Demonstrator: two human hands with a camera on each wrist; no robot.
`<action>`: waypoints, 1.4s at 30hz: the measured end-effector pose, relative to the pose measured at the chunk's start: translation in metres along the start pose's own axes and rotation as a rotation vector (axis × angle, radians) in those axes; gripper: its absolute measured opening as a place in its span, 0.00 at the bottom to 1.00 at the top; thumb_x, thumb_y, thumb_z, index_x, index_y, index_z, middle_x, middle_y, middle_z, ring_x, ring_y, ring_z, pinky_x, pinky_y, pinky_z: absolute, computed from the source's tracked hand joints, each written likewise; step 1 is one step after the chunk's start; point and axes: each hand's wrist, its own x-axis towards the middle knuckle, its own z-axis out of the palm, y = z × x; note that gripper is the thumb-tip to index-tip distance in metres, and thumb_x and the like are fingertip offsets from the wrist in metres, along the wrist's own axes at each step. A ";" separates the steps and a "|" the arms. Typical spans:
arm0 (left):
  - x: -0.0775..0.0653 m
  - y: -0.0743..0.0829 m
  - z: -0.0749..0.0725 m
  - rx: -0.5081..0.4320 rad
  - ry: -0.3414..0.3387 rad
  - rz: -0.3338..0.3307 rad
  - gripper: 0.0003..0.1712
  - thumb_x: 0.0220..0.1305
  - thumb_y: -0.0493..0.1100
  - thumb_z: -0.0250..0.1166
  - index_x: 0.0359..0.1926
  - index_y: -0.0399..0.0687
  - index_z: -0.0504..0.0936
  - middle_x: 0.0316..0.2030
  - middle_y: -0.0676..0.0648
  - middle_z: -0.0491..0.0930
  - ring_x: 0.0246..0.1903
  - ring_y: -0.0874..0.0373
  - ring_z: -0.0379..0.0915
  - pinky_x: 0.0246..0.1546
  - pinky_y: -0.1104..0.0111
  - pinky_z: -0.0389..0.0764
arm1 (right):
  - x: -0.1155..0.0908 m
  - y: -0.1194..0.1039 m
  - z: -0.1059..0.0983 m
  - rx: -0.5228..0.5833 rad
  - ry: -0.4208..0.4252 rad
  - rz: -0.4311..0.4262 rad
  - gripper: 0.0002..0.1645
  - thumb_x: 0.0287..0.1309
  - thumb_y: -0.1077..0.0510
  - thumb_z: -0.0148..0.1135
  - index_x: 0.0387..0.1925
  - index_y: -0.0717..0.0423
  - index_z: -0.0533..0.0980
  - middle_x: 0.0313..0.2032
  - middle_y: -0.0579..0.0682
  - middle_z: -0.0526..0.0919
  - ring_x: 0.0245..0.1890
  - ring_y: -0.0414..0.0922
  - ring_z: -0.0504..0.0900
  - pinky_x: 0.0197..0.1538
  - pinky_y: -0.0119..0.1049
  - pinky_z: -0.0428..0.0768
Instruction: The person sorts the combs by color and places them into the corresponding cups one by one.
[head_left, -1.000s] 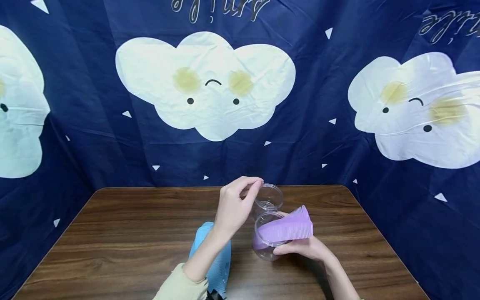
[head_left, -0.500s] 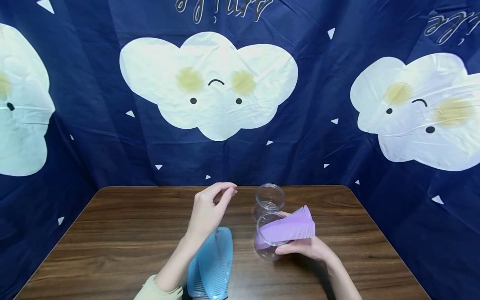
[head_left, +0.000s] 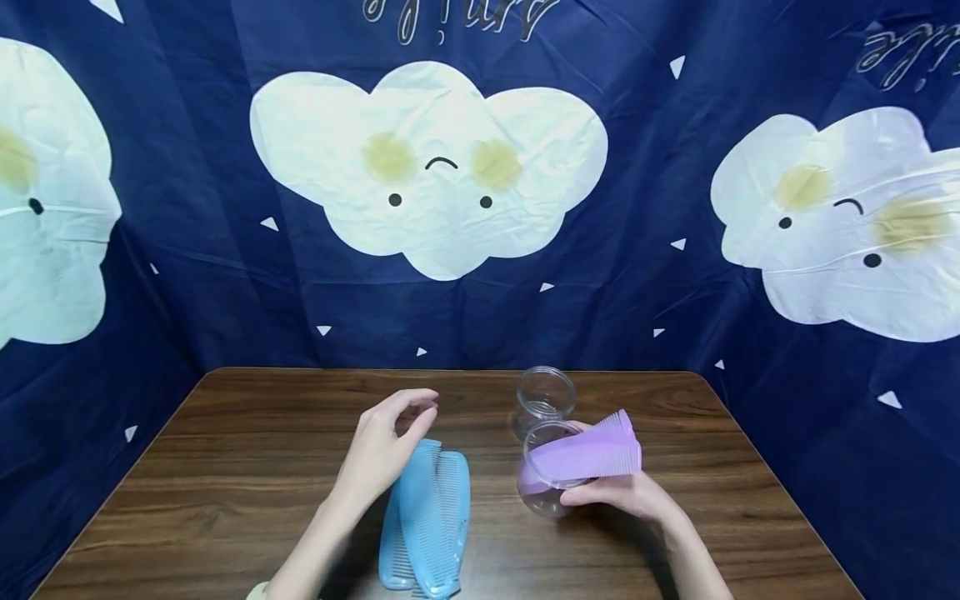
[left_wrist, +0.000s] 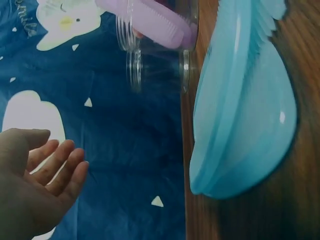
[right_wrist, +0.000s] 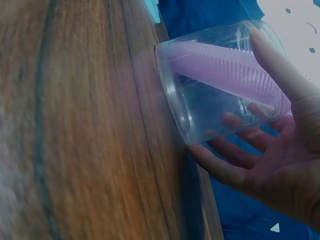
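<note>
Purple comb (head_left: 588,452) aslant in clear jar (head_left: 543,502)

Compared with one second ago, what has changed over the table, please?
The left hand moved left and slightly back toward the person, away from the rear jar; its thumb and fingertips parted. More of the blue combs shows. Unchanged: the right hand grips the front jar, with the purple combs leaning in it.

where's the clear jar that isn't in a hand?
In the head view, the unheld jar stands right of centre near the table's far edge, just beyond the held jar in the right hand.
</note>
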 end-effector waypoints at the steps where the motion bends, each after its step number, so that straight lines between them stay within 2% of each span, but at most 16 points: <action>1: -0.001 -0.002 -0.002 0.005 -0.003 -0.005 0.14 0.69 0.41 0.68 0.54 0.50 0.86 0.43 0.53 0.89 0.41 0.60 0.85 0.43 0.70 0.86 | -0.001 0.000 -0.001 -0.002 0.002 -0.001 0.51 0.49 0.64 0.80 0.73 0.59 0.65 0.66 0.58 0.79 0.59 0.32 0.80 0.61 0.23 0.75; 7: -0.010 -0.011 -0.010 0.041 -0.015 -0.021 0.16 0.69 0.42 0.68 0.56 0.50 0.84 0.44 0.52 0.89 0.44 0.58 0.85 0.45 0.63 0.87 | -0.004 0.002 -0.005 -0.004 0.008 0.016 0.51 0.50 0.65 0.79 0.73 0.58 0.65 0.66 0.56 0.78 0.60 0.32 0.79 0.61 0.23 0.75; 14: -0.021 -0.018 -0.014 0.065 -0.055 -0.009 0.20 0.67 0.41 0.70 0.59 0.49 0.82 0.47 0.49 0.87 0.47 0.56 0.85 0.48 0.66 0.87 | -0.006 0.004 -0.010 -0.015 0.013 0.004 0.49 0.50 0.68 0.78 0.72 0.58 0.67 0.68 0.59 0.76 0.62 0.31 0.78 0.63 0.22 0.73; 19: -0.027 -0.022 -0.018 0.074 -0.047 -0.019 0.19 0.68 0.42 0.70 0.59 0.51 0.82 0.48 0.52 0.86 0.48 0.56 0.85 0.48 0.66 0.87 | -0.008 0.006 -0.012 -0.025 0.025 0.026 0.49 0.50 0.66 0.79 0.72 0.57 0.67 0.68 0.63 0.75 0.61 0.31 0.78 0.62 0.21 0.73; 25: -0.031 -0.024 -0.024 0.080 -0.041 -0.039 0.19 0.69 0.44 0.69 0.59 0.50 0.82 0.48 0.52 0.86 0.48 0.55 0.84 0.48 0.67 0.86 | -0.011 0.007 -0.016 -0.026 0.031 0.033 0.47 0.50 0.65 0.78 0.72 0.55 0.68 0.65 0.59 0.80 0.59 0.32 0.80 0.61 0.23 0.75; 33: -0.034 -0.028 -0.026 0.093 -0.056 -0.049 0.20 0.68 0.43 0.69 0.59 0.47 0.82 0.48 0.50 0.85 0.47 0.55 0.84 0.47 0.66 0.87 | -0.015 0.008 -0.018 -0.043 0.061 0.048 0.44 0.51 0.65 0.78 0.69 0.46 0.72 0.61 0.55 0.83 0.58 0.33 0.81 0.62 0.23 0.74; 38: -0.035 -0.031 -0.025 0.106 -0.062 -0.044 0.20 0.67 0.43 0.70 0.59 0.46 0.82 0.48 0.50 0.85 0.47 0.54 0.83 0.46 0.68 0.86 | -0.018 0.007 -0.021 -0.028 0.093 0.075 0.45 0.51 0.66 0.78 0.70 0.52 0.71 0.64 0.60 0.80 0.59 0.31 0.80 0.63 0.21 0.72; 42: -0.034 -0.032 -0.023 0.120 -0.065 -0.046 0.20 0.66 0.42 0.71 0.58 0.45 0.82 0.48 0.50 0.85 0.46 0.54 0.83 0.47 0.67 0.86 | -0.017 0.006 -0.025 -0.039 0.108 0.084 0.45 0.51 0.66 0.78 0.70 0.56 0.70 0.63 0.60 0.81 0.59 0.31 0.80 0.62 0.21 0.72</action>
